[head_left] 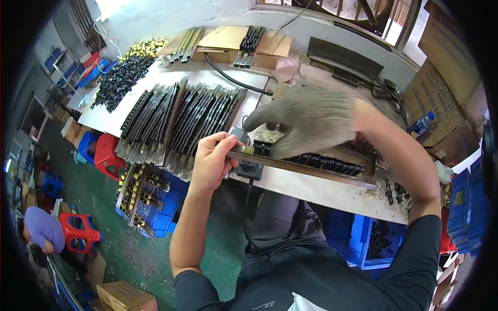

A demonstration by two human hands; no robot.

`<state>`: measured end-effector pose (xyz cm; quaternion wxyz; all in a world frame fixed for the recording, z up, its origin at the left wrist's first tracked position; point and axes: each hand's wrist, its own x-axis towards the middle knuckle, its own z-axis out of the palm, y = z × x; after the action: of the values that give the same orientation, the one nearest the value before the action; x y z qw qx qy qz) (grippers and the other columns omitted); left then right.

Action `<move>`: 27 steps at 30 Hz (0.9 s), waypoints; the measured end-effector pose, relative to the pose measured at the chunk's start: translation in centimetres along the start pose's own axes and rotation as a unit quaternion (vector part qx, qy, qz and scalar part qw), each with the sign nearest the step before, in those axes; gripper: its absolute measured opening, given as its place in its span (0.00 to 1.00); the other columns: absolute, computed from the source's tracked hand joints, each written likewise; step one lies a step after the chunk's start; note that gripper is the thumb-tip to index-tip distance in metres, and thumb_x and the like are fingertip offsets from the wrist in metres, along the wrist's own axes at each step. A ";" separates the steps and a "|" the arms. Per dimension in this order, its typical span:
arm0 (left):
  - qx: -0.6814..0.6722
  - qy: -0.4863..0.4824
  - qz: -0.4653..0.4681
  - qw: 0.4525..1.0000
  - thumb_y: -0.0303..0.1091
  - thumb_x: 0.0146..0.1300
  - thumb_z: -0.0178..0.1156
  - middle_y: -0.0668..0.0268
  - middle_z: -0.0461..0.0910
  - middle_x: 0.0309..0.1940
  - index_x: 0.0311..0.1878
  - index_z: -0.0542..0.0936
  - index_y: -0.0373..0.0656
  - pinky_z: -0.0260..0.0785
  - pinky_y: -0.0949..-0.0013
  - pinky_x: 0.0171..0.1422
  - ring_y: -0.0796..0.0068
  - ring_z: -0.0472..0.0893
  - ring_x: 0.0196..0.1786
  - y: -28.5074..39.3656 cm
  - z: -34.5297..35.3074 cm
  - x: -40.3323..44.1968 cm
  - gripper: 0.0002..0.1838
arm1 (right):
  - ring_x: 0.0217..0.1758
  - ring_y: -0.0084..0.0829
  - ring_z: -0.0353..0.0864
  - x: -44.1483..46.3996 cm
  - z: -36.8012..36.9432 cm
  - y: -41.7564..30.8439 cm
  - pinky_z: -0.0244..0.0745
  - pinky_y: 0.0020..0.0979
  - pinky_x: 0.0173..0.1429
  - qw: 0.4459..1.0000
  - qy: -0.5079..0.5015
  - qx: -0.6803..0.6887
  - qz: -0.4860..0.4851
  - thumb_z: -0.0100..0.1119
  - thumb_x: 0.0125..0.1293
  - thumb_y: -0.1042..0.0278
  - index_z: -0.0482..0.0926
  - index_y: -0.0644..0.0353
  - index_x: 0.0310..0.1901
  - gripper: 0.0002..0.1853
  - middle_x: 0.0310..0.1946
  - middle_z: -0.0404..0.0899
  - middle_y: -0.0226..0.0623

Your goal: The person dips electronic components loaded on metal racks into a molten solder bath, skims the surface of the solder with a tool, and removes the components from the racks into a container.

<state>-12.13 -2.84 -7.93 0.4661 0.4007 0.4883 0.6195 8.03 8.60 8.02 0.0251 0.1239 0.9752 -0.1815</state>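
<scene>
My bare left hand [211, 159] is closed, thumb and fingers pinching the left end of a long metal bar [316, 172]. A row of small black parts [332, 164] runs along the bar near the table's front edge. Above its left half hovers my right hand [311, 122] in a grey knitted glove, slightly blurred. Its thumb and fingers are spread, with nothing visible between them, and it hides part of the row. A small grey box [238, 136] with a cable is just beside my left fingertips.
Many bars loaded with black parts [202, 116] lie on the white table [282, 181] to the left. Behind them is a pile of black pieces [122, 83]. Blue bins [363, 243] stand below. Scissors [395, 96] and a bottle [421, 124] are at right. A person [44, 230] is at far left.
</scene>
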 end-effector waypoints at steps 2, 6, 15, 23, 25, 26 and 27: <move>0.001 -0.009 -0.010 1.000 0.34 0.74 0.56 0.68 0.77 0.17 0.35 0.82 0.37 0.51 0.82 0.14 0.89 0.65 0.12 -0.1 0.0 -0.4 0.13 | 0.44 0.40 0.85 2.1 1.2 -0.2 0.81 0.39 0.50 0.998 -0.053 -0.011 -0.037 0.65 0.56 0.61 0.80 0.61 0.58 0.27 0.43 0.85 0.46; -0.012 0.012 -0.007 1.000 0.32 0.74 0.56 0.70 0.79 0.21 0.36 0.81 0.37 0.55 0.83 0.15 0.88 0.72 0.16 -0.4 0.7 -0.7 0.11 | 0.37 0.45 0.84 4.2 3.1 0.2 0.80 0.41 0.44 0.987 -0.115 -0.083 -0.080 0.63 0.57 0.64 0.83 0.59 0.50 0.18 0.38 0.86 0.47; 0.128 -0.028 0.031 0.991 0.32 0.75 0.57 0.73 0.74 0.18 0.34 0.82 0.36 0.51 0.83 0.17 0.90 0.68 0.15 -0.8 4.5 -1.2 0.13 | 0.27 0.25 0.81 -0.2 6.7 7.5 0.78 0.29 0.31 0.876 -0.125 0.454 0.104 0.66 0.49 0.75 0.84 0.67 0.38 0.12 0.27 0.82 0.33; 0.094 0.014 0.065 0.993 0.32 0.74 0.57 0.67 0.79 0.22 0.35 0.82 0.35 0.48 0.83 0.14 0.88 0.68 0.14 -2.2 3.1 -1.5 0.12 | 0.31 0.24 0.83 -22.9 1.5 10.9 0.80 0.27 0.36 0.905 0.217 0.192 0.312 0.68 0.51 0.64 0.84 0.64 0.43 0.18 0.35 0.85 0.37; 0.046 0.099 0.063 0.992 0.32 0.75 0.57 0.65 0.81 0.26 0.36 0.81 0.36 0.51 0.84 0.13 0.88 0.68 0.14 -3.1 0.5 -1.2 0.11 | 0.35 0.24 0.83 -28.5 2.6 10.4 0.81 0.28 0.41 0.865 0.203 0.188 0.420 0.66 0.53 0.63 0.85 0.62 0.44 0.17 0.35 0.85 0.36; 0.032 0.109 0.066 0.991 0.32 0.75 0.56 0.63 0.82 0.28 0.38 0.80 0.36 0.53 0.83 0.12 0.88 0.69 0.15 -3.0 -0.6 -1.0 0.11 | 0.37 0.27 0.84 -31.2 3.9 11.2 0.80 0.30 0.44 0.858 0.188 0.098 0.468 0.66 0.54 0.62 0.85 0.61 0.45 0.18 0.36 0.85 0.38; 0.006 0.120 0.071 0.990 0.33 0.76 0.55 0.63 0.82 0.30 0.39 0.81 0.36 0.55 0.84 0.13 0.88 0.72 0.17 -2.8 -1.8 -0.9 0.11 | 0.40 0.31 0.85 -33.9 5.9 12.6 0.80 0.33 0.48 0.842 0.169 0.009 0.512 0.66 0.54 0.61 0.85 0.60 0.47 0.19 0.37 0.86 0.39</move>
<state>-13.11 -3.93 -11.06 0.3562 0.3602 0.5147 0.6917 44.04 10.00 1.32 -0.0521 0.6350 0.7601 -0.1278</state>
